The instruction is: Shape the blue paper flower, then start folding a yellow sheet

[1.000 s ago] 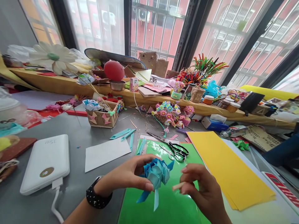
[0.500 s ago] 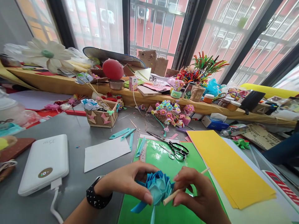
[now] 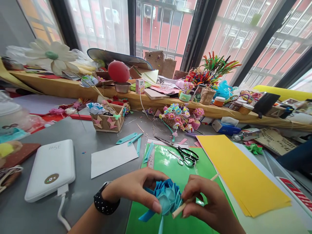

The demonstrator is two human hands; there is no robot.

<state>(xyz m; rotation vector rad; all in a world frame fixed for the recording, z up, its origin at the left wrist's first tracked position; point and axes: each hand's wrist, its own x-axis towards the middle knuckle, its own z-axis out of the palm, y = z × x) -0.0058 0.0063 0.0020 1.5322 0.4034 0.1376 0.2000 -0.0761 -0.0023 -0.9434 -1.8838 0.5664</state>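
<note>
My left hand is closed round a blue folded-paper flower, thumb pressed on its front; loose blue strips hang below it. My right hand pinches a thin wooden stick whose near end touches the flower's right side; its far tip pokes out past my fingers. Both hands hover over a green paper sheet. A black watch sits on my left wrist.
Scissors lie on the green sheet, yellow paper to the right, a white card and a white power bank with cable to the left. A cardboard basket, paper flowers and craft clutter fill the far side and ledge.
My right hand moved left and brought the stick from apart up against the flower. The flower sank slightly lower in my left hand.
</note>
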